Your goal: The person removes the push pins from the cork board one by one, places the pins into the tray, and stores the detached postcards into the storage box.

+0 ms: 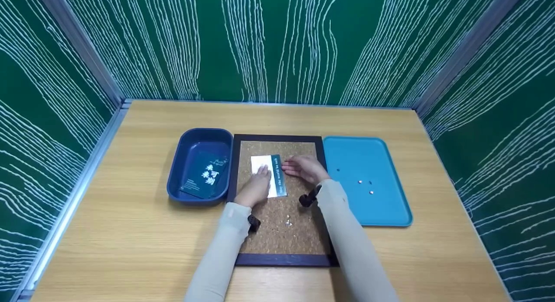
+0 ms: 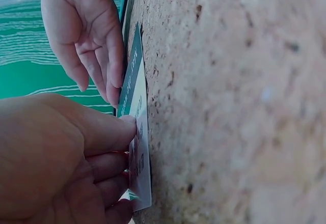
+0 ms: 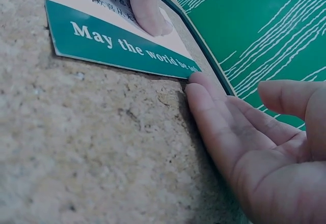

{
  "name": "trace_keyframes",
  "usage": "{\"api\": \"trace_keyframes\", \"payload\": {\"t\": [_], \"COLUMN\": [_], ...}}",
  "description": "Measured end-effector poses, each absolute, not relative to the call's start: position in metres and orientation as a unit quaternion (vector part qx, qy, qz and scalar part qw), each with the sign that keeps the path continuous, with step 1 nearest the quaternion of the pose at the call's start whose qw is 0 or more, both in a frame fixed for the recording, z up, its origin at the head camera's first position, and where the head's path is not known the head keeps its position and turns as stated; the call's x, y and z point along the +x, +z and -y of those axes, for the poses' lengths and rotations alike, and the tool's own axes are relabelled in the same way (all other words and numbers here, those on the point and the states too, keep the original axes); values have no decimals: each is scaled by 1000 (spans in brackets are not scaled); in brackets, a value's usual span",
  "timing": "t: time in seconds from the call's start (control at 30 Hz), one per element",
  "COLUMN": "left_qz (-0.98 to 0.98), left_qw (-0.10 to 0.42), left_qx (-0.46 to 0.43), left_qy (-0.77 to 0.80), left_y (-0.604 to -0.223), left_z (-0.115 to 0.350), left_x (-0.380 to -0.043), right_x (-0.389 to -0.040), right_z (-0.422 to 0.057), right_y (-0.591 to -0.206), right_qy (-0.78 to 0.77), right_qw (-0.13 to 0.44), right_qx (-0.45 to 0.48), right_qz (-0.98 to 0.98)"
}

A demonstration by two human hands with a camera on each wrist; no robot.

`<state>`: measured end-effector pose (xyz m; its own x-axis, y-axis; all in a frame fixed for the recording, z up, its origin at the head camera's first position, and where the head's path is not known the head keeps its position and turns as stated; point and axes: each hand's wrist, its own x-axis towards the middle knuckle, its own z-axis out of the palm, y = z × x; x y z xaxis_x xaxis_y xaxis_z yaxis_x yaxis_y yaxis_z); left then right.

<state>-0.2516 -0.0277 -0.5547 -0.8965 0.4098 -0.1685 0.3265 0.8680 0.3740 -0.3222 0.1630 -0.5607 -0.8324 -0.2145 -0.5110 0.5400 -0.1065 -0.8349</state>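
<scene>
A white and green printed card (image 1: 278, 176) lies on the framed cork board (image 1: 269, 232), its green band toward the right with "May the world be" on it. My left hand (image 1: 258, 185) rests on the card's white part, thumb and fingertips pressing it to the cork. Beside the card's green edge is my right hand (image 1: 305, 168), palm turned toward the card with fingers extended. In the right wrist view its fingertips (image 3: 196, 81) touch or nearly touch the card's far corner. Nothing is held in that hand.
A dark blue bin (image 1: 173, 187) on the left holds dark green cards (image 1: 206, 174) with white lettering. On the right, a light blue tray (image 1: 368, 211) carries several small pins (image 1: 371, 192). More small shiny bits (image 1: 288, 221) lie on the lower cork. Green walls enclose the table.
</scene>
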Motion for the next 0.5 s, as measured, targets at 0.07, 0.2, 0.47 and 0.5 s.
{"api": "trace_keyframes", "payload": {"t": [0.07, 0.2, 0.47, 0.5], "left_qz": [-959, -958, -957, -957], "left_qw": [119, 113, 135, 136], "left_qx": [194, 197, 182, 182], "left_qy": [171, 174, 179, 179], "left_y": [-555, -555, -553, -553], "left_z": [28, 28, 27, 27], "left_x": [-251, -251, -252, -252], "right_x": [-323, -322, -319, -319], "right_z": [-162, -162, -162, -162], "right_y": [-560, -558, -553, -552], "right_qy": [-730, -720, -700, -696], "right_qw": [258, 261, 275, 275], "right_qx": [131, 120, 92, 91], "right_qz": [-620, -631, -652, -658]}}
